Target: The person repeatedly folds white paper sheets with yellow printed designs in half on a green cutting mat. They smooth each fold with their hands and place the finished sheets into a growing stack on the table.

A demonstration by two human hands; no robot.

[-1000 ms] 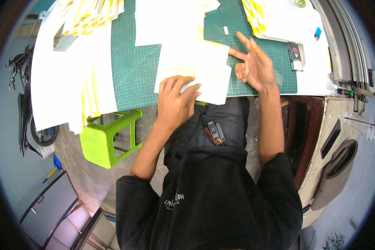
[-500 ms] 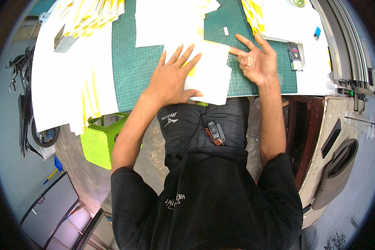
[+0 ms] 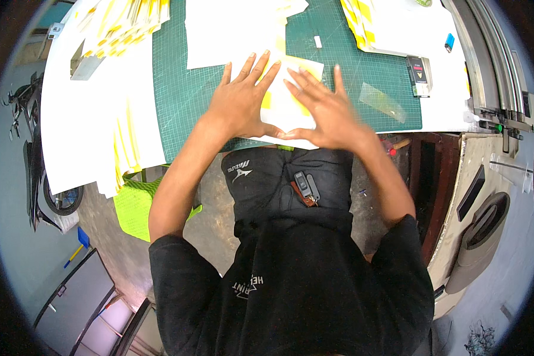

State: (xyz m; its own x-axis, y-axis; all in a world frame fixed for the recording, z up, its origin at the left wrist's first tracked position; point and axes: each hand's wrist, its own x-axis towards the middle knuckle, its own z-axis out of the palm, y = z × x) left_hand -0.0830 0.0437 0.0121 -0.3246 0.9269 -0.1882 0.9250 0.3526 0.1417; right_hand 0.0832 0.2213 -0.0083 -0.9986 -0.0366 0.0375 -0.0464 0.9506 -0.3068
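Note:
A white and yellow sheet of paper (image 3: 285, 113) lies on the green cutting mat (image 3: 181, 113), close to the table's front edge. My left hand (image 3: 238, 104) rests on its left side, fingers spread. From the right, my right hand (image 3: 326, 113) lies over the same paper with its fingers apart, slightly blurred. The two thumbs almost meet at the near edge, and both palms hide parts of the paper. Beyond my fingers is a larger white sheet (image 3: 231, 35). A clear plastic strip (image 3: 382, 102) sits on the mat to the right of my right hand.
Bundles of yellow-edged paper (image 3: 127, 29) are at the far left, with another stack (image 3: 391, 26) at the far right. A small black box (image 3: 418, 77), a blue lighter (image 3: 450, 43) and a small white piece (image 3: 318, 41) lie nearby. A metal rail (image 3: 492, 65) runs along the right.
My right hand has swung left and down from above the mat onto the paper, turning palm down. The clear strip now shows where that hand was. My left hand stays on the paper.

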